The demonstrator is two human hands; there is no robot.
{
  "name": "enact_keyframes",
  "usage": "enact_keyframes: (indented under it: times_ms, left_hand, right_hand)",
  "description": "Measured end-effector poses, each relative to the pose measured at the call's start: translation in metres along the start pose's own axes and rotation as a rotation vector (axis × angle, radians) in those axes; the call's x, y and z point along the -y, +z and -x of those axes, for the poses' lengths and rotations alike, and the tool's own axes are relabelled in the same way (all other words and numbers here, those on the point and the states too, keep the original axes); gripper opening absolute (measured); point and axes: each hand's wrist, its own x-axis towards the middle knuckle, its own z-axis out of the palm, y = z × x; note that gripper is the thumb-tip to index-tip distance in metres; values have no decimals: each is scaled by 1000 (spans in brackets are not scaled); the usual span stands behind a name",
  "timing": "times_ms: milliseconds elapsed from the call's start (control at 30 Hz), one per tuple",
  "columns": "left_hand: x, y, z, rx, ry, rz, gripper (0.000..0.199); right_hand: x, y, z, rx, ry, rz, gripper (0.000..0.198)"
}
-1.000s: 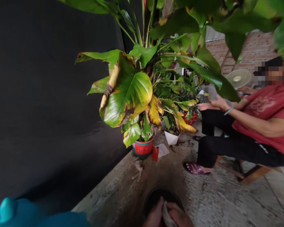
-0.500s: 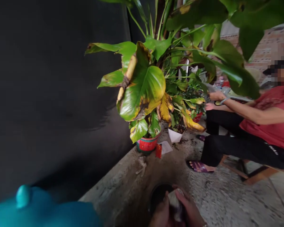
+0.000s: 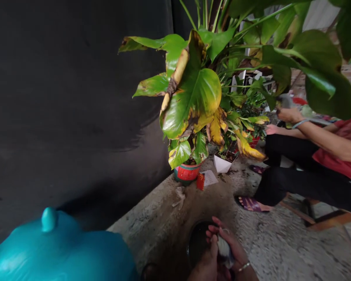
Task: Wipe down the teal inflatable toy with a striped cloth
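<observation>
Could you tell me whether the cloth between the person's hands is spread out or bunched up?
Bunched up: the cloth is a small wad squeezed between the left hand and right hand.

The view has swung left and down — the teal bag [image 3: 61, 253] now fills more of the lower corner. Both hands, left hand [image 3: 206, 263] and right hand [image 3: 232, 248], have risen higher into view, wringing the pale cloth [image 3: 224, 249] over the dark basin [image 3: 197, 242].
</observation>
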Motion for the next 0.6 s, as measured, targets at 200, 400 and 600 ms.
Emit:
enact_keyframes:
  times_ms: [200, 400, 600]
  left_hand:
    - [2, -3, 6, 184, 61, 75, 105]
    - [-14, -1, 21, 237, 39, 101, 108]
    - [-12, 3, 22, 149, 26, 50, 86]
  right_hand:
    - [8, -8, -6, 85, -136, 105, 47]
    - [9, -7, -9, 176, -151, 148, 36]
    - [14, 0, -5, 136, -48, 249, 47]
